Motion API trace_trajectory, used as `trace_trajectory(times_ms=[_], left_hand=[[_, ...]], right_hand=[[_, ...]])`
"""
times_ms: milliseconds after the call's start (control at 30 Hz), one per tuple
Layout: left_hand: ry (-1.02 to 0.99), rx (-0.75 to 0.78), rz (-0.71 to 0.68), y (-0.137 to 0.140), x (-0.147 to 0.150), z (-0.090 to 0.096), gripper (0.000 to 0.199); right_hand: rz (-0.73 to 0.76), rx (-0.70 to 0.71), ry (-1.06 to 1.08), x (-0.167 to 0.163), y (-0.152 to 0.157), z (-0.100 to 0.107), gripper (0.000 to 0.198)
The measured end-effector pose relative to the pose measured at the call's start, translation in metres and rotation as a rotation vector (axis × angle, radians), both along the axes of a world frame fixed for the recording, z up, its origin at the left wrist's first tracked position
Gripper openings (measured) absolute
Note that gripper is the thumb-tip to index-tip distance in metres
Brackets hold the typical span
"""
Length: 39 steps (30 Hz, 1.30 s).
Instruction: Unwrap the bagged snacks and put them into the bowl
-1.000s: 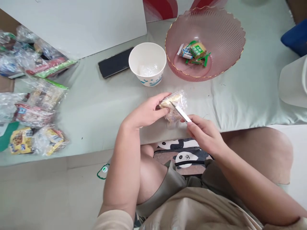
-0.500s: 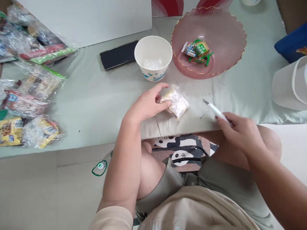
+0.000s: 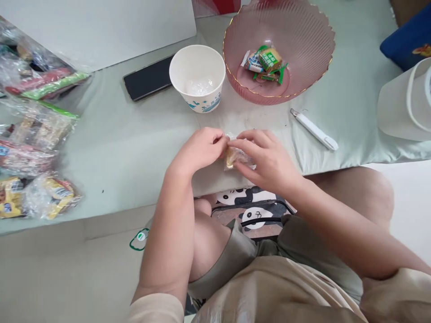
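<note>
Between my two hands, close to the table's front edge, lies a small snack packet in clear plastic wrap [image 3: 235, 157]. My left hand [image 3: 204, 150] pinches the packet's left edge with thumb and forefinger. From the right, my right hand [image 3: 266, 157] has its fingers on the wrap, thumb below and fingertips above, partly covering it. A white utility knife [image 3: 314, 129] rests on the cloth to the right of my hands. Just beyond them stands a white paper bowl [image 3: 197, 74] with crumpled clear plastic inside.
A pink scalloped bowl [image 3: 279, 58] holds several wrapped snacks [image 3: 267, 63]. A black phone [image 3: 146, 80] lies left of the paper bowl. Bagged snacks [image 3: 43, 125] crowd the left side. A white bucket [image 3: 400, 103] and a blue container [image 3: 407, 54] stand at the right.
My right hand has put the utility knife down on the cloth and moved left onto the snack packet. My left hand stays at the packet. The view has shifted slightly.
</note>
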<state>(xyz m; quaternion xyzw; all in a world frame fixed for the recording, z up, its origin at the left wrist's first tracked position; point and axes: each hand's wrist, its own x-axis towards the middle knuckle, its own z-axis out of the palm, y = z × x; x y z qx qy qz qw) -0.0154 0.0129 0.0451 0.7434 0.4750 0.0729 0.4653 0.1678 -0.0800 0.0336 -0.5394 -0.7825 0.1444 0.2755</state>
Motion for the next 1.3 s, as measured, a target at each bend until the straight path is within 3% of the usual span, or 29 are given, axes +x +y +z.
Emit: trace_trajectory(times_ms=[100,300,367,500,667,833,933,1067,1167,1300], left_hand=[[0.033,0.048,0.017,0.0,-0.001,-0.003,0.028],[0.006,0.049,0.023,0.0,-0.001,-0.005,0.019],[-0.055,0.039,0.055,0.001,-0.001,-0.008,0.015],[-0.094,0.082,0.15,0.003,0.0,-0.015,0.037],[-0.064,0.07,0.162,0.002,0.001,-0.018,0.05],[-0.112,0.066,0.208,0.0,0.002,-0.017,0.049],[-0.171,0.007,0.194,0.0,0.006,-0.015,0.04],[-0.269,-0.05,0.127,0.002,0.012,-0.013,0.03],[-0.283,-0.067,0.048,0.003,0.015,-0.011,0.032],[-0.182,-0.041,0.002,0.001,0.017,-0.007,0.043]], right_hand=[[-0.031,-0.045,0.112,0.005,0.0,-0.005,0.008],[-0.074,-0.039,0.156,0.021,-0.005,-0.011,0.009],[-0.039,-0.037,0.094,0.017,0.0,-0.009,0.02],[0.102,-0.072,0.02,0.017,0.019,-0.001,0.017],[0.196,-0.167,0.19,0.037,0.024,-0.001,0.018],[0.06,-0.123,0.311,0.047,0.016,-0.012,0.029],[0.15,-0.09,0.24,0.043,0.019,-0.016,0.04],[0.249,-0.025,0.246,0.039,0.025,-0.018,0.018],[0.181,-0.037,0.389,0.045,0.022,-0.015,0.018],[-0.054,-0.001,0.568,0.057,0.012,-0.008,0.02]])
